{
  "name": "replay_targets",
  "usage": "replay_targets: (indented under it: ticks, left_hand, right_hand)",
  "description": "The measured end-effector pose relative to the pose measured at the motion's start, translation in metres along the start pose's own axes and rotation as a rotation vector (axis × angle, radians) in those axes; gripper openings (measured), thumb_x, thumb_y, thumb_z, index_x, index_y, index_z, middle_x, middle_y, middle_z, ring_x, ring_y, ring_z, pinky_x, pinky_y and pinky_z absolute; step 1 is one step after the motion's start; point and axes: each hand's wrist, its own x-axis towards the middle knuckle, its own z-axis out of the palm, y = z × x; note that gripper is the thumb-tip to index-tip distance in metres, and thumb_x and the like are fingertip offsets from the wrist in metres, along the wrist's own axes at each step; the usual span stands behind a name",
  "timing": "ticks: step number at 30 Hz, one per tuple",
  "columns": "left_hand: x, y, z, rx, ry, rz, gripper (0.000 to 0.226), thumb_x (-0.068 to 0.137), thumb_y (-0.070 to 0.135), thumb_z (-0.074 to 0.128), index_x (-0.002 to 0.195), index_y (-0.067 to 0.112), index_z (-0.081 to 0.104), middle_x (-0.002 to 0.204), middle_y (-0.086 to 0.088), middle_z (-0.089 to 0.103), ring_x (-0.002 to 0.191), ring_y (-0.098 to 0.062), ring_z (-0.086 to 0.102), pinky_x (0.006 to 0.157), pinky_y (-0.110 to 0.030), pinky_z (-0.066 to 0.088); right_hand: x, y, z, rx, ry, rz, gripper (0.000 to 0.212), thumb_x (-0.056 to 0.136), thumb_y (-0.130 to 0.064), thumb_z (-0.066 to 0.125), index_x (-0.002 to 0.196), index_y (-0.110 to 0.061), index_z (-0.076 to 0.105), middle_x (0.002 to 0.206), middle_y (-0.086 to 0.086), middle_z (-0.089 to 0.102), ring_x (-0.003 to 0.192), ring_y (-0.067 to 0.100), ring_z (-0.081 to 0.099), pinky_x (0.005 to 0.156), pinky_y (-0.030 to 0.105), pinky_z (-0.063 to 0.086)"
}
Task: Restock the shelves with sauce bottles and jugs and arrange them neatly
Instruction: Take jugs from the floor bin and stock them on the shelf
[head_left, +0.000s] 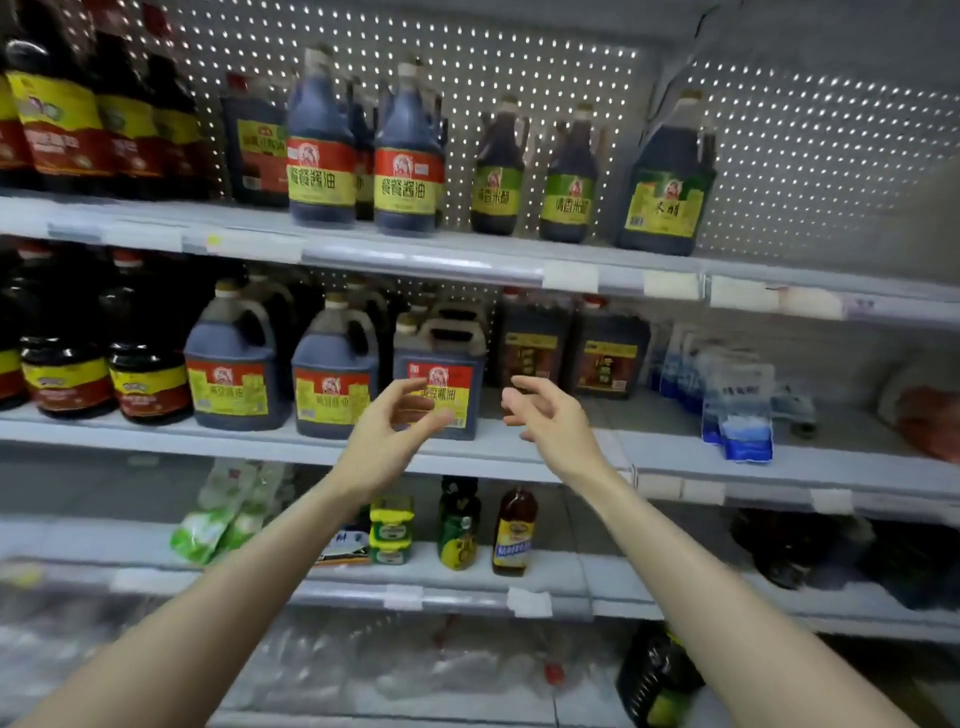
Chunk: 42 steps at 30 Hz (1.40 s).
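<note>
left hand (397, 431): fingers loosely spread, holding nothing, in front of square jug (441, 382)
right hand (550, 415): fingers relaxed, empty, just right of it
jug: upright on middle shelf (156, 434)

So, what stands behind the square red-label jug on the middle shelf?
Behind the square jug, the dark handle and top of a second jug of the same shape show. Its body, and whatever stands deeper on the shelf, are covered.

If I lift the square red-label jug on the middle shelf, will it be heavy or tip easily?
The square jug looks full of dark sauce, so it is probably heavy. Its broad flat base should resist tipping. Its top handle likely gives a firm hold.
</note>
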Motion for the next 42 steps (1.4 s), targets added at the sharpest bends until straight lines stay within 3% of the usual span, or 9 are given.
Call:
replay_targets:
  ticks: [7, 15, 20, 24, 27, 32, 36, 40, 42]
  left_hand:
    - [-0.007, -0.087, 0.051, -0.018, -0.025, -0.232, 0.037, 0.088, 0.02, 0.067, 0.121, 0.014, 0.054, 0.101, 0.001, 0.065, 0.092, -0.008, 0.061, 0.075, -0.011, 0.048]
    - [-0.046, -0.231, 0.104, -0.043, -0.118, -0.549, 0.032, 0.091, 0.014, 0.063, 0.121, 0.011, 0.052, 0.095, 0.002, 0.063, 0.074, 0.007, 0.062, 0.064, -0.007, 0.046]
    - [-0.078, -0.327, 0.122, -0.023, -0.182, -0.731, 0.035, 0.083, 0.034, 0.071, 0.113, 0.024, 0.056, 0.098, 0.002, 0.065, 0.079, -0.002, 0.061, 0.061, -0.015, 0.047]
    - [-0.107, -0.404, 0.142, -0.01, -0.202, -0.879, 0.03, 0.09, 0.026, 0.065, 0.117, 0.019, 0.056, 0.096, 0.0, 0.066, 0.09, -0.017, 0.063, 0.071, -0.018, 0.047]
    - [-0.128, -0.455, 0.162, 0.02, -0.226, -0.954, 0.026, 0.091, 0.024, 0.064, 0.115, 0.019, 0.054, 0.095, 0.001, 0.064, 0.086, -0.009, 0.06, 0.071, -0.019, 0.047]
    - [-0.16, -0.542, 0.191, 0.049, -0.201, -1.065, 0.028, 0.089, 0.024, 0.066, 0.115, 0.017, 0.057, 0.089, 0.003, 0.063, 0.082, -0.013, 0.059, 0.079, -0.032, 0.05]
    - [-0.186, -0.619, 0.218, 0.061, -0.201, -1.102, 0.025, 0.09, 0.024, 0.065, 0.112, 0.017, 0.056, 0.085, 0.008, 0.061, 0.075, -0.005, 0.057, 0.068, -0.022, 0.046]
    - [-0.213, -0.674, 0.235, 0.058, -0.21, -1.135, 0.028, 0.09, 0.029, 0.064, 0.115, 0.022, 0.056, 0.09, 0.012, 0.063, 0.077, 0.005, 0.061, 0.078, -0.027, 0.048]
    - [-0.222, -0.695, 0.241, 0.073, -0.193, -1.143, 0.027, 0.09, 0.03, 0.064, 0.114, 0.024, 0.056, 0.088, 0.014, 0.063, 0.069, 0.012, 0.06, 0.072, -0.023, 0.046]
  right_hand:
    - [-0.008, 0.117, 0.005, 0.059, -0.076, 0.21, 0.022, 0.094, -0.026, 0.06, 0.115, -0.018, 0.058, 0.094, -0.003, 0.068, 0.085, 0.013, 0.067, 0.083, 0.029, 0.051]
    - [-0.049, 0.272, 0.033, 0.02, -0.113, 0.49, 0.013, 0.093, -0.025, 0.062, 0.105, -0.021, 0.061, 0.094, -0.002, 0.068, 0.083, 0.01, 0.064, 0.065, 0.016, 0.045]
    - [-0.085, 0.377, 0.067, -0.017, -0.147, 0.645, 0.005, 0.093, -0.027, 0.062, 0.097, -0.027, 0.061, 0.091, -0.006, 0.067, 0.088, 0.016, 0.066, 0.083, 0.03, 0.053]
    - [-0.111, 0.456, 0.093, -0.045, -0.169, 0.785, 0.024, 0.092, -0.036, 0.062, 0.108, -0.019, 0.063, 0.101, -0.001, 0.068, 0.096, 0.016, 0.065, 0.087, 0.028, 0.05]
    - [-0.135, 0.519, 0.111, -0.077, -0.153, 0.859, 0.024, 0.09, -0.036, 0.065, 0.103, -0.016, 0.066, 0.09, -0.007, 0.066, 0.084, 0.004, 0.063, 0.081, 0.016, 0.048]
    - [-0.172, 0.613, 0.138, -0.023, -0.122, 1.013, 0.015, 0.091, -0.03, 0.064, 0.099, -0.017, 0.065, 0.085, -0.008, 0.066, 0.088, 0.017, 0.064, 0.084, 0.034, 0.05]
    - [-0.198, 0.698, 0.156, -0.028, -0.122, 1.014, 0.009, 0.089, -0.034, 0.066, 0.095, -0.027, 0.064, 0.092, -0.004, 0.069, 0.093, 0.017, 0.066, 0.093, 0.045, 0.052]
    - [-0.215, 0.761, 0.166, -0.061, -0.139, 0.997, 0.009, 0.082, -0.048, 0.068, 0.088, -0.041, 0.065, 0.097, -0.005, 0.07, 0.096, 0.017, 0.066, 0.095, 0.047, 0.051]
    - [-0.215, 0.781, 0.17, -0.08, -0.159, 0.992, 0.02, 0.085, -0.046, 0.068, 0.103, -0.039, 0.063, 0.111, -0.006, 0.066, 0.105, 0.014, 0.062, 0.096, 0.038, 0.049]
